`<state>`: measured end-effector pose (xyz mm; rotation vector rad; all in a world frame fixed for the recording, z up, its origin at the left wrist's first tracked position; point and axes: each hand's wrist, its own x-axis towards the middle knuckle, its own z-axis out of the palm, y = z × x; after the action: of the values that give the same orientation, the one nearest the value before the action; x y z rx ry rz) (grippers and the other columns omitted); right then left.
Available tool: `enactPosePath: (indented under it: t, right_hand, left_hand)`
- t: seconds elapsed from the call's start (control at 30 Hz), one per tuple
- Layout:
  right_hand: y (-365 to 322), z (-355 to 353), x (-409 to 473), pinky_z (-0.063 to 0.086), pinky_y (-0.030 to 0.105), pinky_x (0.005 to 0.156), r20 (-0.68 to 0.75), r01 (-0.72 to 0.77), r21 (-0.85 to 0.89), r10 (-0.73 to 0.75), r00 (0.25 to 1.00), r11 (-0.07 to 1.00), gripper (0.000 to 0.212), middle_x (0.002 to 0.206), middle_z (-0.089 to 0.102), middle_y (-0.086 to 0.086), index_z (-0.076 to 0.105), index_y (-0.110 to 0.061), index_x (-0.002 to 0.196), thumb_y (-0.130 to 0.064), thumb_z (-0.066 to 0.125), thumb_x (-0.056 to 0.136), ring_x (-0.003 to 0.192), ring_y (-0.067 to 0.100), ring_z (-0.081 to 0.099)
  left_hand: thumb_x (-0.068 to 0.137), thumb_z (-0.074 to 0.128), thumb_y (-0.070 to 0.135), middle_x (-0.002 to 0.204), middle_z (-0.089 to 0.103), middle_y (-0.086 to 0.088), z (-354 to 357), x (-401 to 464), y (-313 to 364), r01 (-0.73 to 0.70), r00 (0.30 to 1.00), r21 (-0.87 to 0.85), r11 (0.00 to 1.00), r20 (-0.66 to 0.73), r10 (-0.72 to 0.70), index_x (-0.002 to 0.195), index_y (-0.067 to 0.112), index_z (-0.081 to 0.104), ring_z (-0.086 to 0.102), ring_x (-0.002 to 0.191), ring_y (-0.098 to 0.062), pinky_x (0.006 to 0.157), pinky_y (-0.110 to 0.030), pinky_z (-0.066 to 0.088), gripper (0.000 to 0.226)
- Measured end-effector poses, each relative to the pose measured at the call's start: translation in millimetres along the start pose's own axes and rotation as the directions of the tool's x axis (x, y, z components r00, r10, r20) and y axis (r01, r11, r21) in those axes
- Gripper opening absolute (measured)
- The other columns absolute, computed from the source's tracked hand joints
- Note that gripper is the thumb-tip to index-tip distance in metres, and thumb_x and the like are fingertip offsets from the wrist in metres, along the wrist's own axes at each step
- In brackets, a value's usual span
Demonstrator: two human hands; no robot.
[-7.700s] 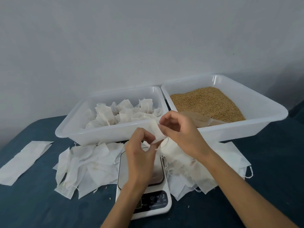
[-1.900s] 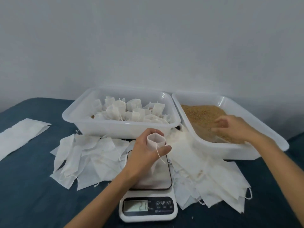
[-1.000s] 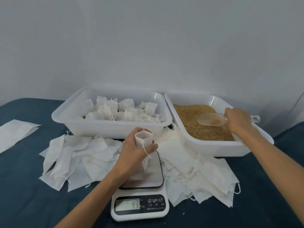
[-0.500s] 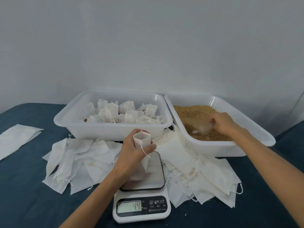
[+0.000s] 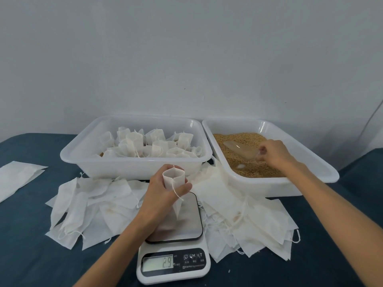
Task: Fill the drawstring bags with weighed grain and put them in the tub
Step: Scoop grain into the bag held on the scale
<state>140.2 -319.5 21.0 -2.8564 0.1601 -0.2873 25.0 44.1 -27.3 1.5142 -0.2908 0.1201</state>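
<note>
My left hand [image 5: 163, 193] grips a white drawstring bag [image 5: 173, 179] upright with its mouth held open, its bottom resting on the scale [image 5: 176, 241], whose display reads 29. My right hand [image 5: 273, 154] holds the handle of a clear plastic scoop [image 5: 238, 149] lying in the grain [image 5: 248, 158] inside the right white tub [image 5: 310, 177]. The left white tub [image 5: 132, 166] holds several filled bags [image 5: 153, 146].
Empty flat bags lie in a pile left of the scale [image 5: 89, 206] and in another pile right of it [image 5: 244, 216]. A separate white sheet [image 5: 18, 177] sits at the far left on the dark blue tabletop. A grey wall stands behind the tubs.
My right hand picked up the scoop, lifted it, then dipped it back into the grain. The left hand keeps holding the bag open on the scale; the reading dropped from 44 to 29.
</note>
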Motion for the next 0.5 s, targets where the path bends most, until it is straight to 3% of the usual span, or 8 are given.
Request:
enactPosePath:
  t: [0.1,0.17,0.23,0.33,0.4,0.5]
  right_hand:
    - [-7.4,-4.2,-5.2,0.053,0.038,0.094,-0.063,0.113,0.092,-0.107,0.992,0.989,0.016,0.101,0.072,0.004,0.073,-0.011,0.101,-0.01,0.077,0.086,0.096,0.02,0.067]
    - [-17.3,-7.9,-13.2,0.052,0.031,0.094,-0.123,0.231,0.189,-0.21,0.97,0.955,0.022,0.105,0.072,-0.002,0.073,-0.013,0.109,-0.009,0.075,0.087,0.096,0.01,0.067]
    - [-31.0,-11.7,-25.4,0.053,0.021,0.092,-0.176,0.348,0.29,-0.307,0.935,0.892,0.029,0.104,0.071,-0.019,0.071,-0.022,0.115,-0.007,0.072,0.09,0.098,-0.003,0.067]
    - [-55.3,-16.2,-46.6,0.047,0.008,0.086,-0.228,0.518,0.243,-0.471,0.852,0.82,0.034,0.105,0.067,-0.034,0.068,-0.037,0.115,-0.011,0.067,0.092,0.101,-0.011,0.064]
    - [-70.9,-19.6,-59.5,0.045,0.008,0.089,-0.201,0.586,0.195,-0.553,0.809,0.786,0.036,0.113,0.066,-0.029,0.065,-0.04,0.117,-0.012,0.067,0.093,0.105,-0.007,0.063]
    - [-84.3,-25.9,-72.5,0.05,0.021,0.093,-0.174,0.656,0.164,-0.633,0.754,0.737,0.044,0.115,0.066,-0.021,0.064,-0.038,0.121,-0.006,0.07,0.091,0.107,0.001,0.063]
  left_hand:
    - [0.074,0.084,0.023,0.091,0.074,-0.008,0.6,0.0,-0.2,-0.002,1.0,0.001,1.0,0.006,0.002,0.1,0.02,0.066,0.07,0.082,-0.016,0.068,-0.023,0.055,0.033]
    - [0.074,0.084,0.024,0.092,0.074,-0.007,1.5,-0.3,-0.1,-0.005,1.0,0.007,1.0,0.013,0.005,0.099,0.022,0.066,0.07,0.083,-0.016,0.07,-0.023,0.055,0.031]
    - [0.075,0.084,0.024,0.092,0.074,-0.006,3.0,-0.7,-0.1,-0.013,1.0,0.028,1.0,0.025,0.013,0.097,0.025,0.066,0.069,0.082,-0.016,0.071,-0.026,0.055,0.029]
    - [0.075,0.084,0.022,0.091,0.073,-0.005,5.7,-1.7,1.1,-0.018,0.999,0.02,1.0,0.042,0.017,0.096,0.027,0.066,0.068,0.08,-0.012,0.065,-0.021,0.054,0.028]
    - [0.074,0.084,0.022,0.091,0.073,-0.004,6.6,-1.7,1.6,-0.012,0.999,0.027,1.0,0.04,0.011,0.097,0.025,0.066,0.068,0.079,-0.011,0.064,-0.019,0.053,0.029]
    - [0.075,0.084,0.018,0.09,0.072,-0.005,6.3,-2.2,2.0,0.004,0.999,0.018,1.0,0.041,-0.004,0.096,0.026,0.065,0.068,0.078,-0.009,0.061,-0.018,0.053,0.029]
